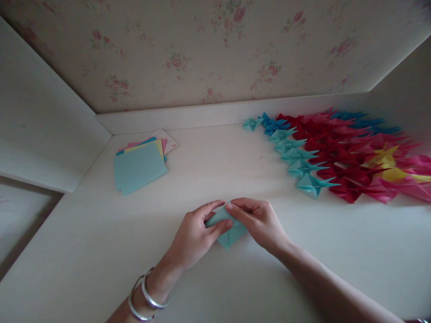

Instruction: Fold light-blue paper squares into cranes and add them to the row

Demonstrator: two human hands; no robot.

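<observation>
A light turquoise sheet of origami paper (229, 237), partly folded to a pointed shape, lies on the white tabletop (208, 175) in front of me. My left hand (198, 235) grips its left side, the thumb lying across the front and the fingers behind. At the top point of the paper, my right hand (259, 220) pinches with thumb and index finger. Both hands rest low over the table, close together. The hands cover part of the paper, so its upper folds are partly hidden.
To the left lies a stack of coloured paper sheets (141, 168), turquoise on top. On the right stand rows of folded paper pieces: turquoise (311, 184), red (350, 188), blue (272, 124) and yellow (385, 159), with pink among them. Behind rises a floral-papered wall (202, 58).
</observation>
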